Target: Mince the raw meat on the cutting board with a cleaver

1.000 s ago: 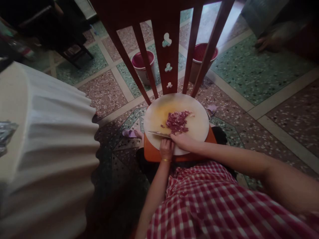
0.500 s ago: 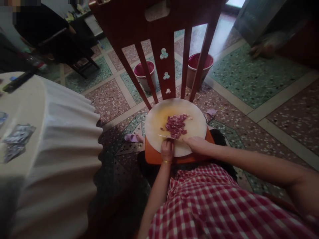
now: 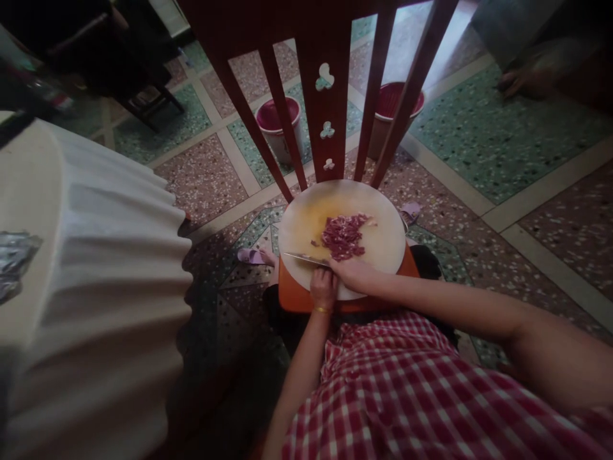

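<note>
A round white cutting board (image 3: 383, 255) rests on the orange-brown seat of a wooden chair in front of me. A pile of chopped dark red meat (image 3: 343, 236) lies in its middle. My right hand (image 3: 354, 273) is closed round the handle of a knife (image 3: 306, 258), whose thin blade points left across the near part of the board. Just below the blade, my left hand (image 3: 324, 287) presses on the board's near edge with its fingers curled. What those fingers hold, if anything, is hidden by the hand and knife.
The chair's slatted back (image 3: 325, 121) rises behind the board. Beyond it stand two bins with red insides (image 3: 278, 115). At left is a table with a pale cloth (image 3: 110, 268), bearing a crumpled silvery packet (image 3: 16, 265). A dark stool or chair (image 3: 138, 96) stands farther back.
My right hand has moved left with the knife, so the blade reaches farther toward the board's left side. My left hand stays nearly in place. The view has shifted slightly.
</note>
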The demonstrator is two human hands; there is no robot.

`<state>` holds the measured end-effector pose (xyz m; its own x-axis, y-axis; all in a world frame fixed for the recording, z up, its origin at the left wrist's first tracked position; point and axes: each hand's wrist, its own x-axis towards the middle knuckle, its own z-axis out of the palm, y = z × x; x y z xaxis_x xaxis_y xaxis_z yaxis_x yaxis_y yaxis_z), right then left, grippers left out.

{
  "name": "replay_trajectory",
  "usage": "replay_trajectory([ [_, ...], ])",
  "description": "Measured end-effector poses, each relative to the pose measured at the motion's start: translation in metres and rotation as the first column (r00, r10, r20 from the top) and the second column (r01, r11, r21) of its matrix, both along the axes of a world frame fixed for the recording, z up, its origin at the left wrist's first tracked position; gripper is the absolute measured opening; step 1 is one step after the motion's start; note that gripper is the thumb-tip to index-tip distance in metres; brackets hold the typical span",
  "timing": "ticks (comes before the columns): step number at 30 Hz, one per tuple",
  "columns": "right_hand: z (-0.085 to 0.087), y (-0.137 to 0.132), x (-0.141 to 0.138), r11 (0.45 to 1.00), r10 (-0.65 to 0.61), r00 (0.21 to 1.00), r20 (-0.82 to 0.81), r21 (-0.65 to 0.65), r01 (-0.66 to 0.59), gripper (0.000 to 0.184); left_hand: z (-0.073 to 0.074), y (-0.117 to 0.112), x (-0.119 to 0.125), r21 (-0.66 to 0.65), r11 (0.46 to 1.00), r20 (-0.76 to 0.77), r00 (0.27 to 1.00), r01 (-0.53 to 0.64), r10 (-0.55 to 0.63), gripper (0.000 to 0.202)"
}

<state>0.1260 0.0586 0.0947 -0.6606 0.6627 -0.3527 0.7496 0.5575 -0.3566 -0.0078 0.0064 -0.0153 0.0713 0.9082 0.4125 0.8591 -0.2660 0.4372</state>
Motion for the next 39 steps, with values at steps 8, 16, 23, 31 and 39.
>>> replay_trajectory([
  [8,-0.012,-0.01,0.023,1.0,-0.02,0.997,0.071,-0.013,0.021,0.036,0.002,0.002,0.002,0.025,1.0,0.013,1.0,0.002,-0.003,0.014],
  [16,-0.011,0.004,0.008,1.0,-0.023,0.999,-0.043,0.015,0.024,0.032,0.004,0.002,0.001,0.027,0.999,-0.005,1.0,-0.018,0.018,0.014],
  [23,0.001,-0.021,0.053,0.995,-0.093,0.993,0.067,0.055,0.089,0.05,0.006,0.002,0.002,0.029,0.999,0.104,0.994,-0.03,0.027,0.016],
  [31,0.006,-0.025,0.037,0.998,-0.049,0.995,0.09,0.033,0.046,0.045,0.0,0.001,0.0,0.047,0.999,0.065,0.998,-0.001,-0.002,0.019],
  [39,-0.005,-0.005,0.004,0.998,-0.05,0.998,0.041,0.025,0.049,0.033,0.002,0.001,0.001,0.042,0.999,0.019,1.0,-0.017,0.016,0.014],
])
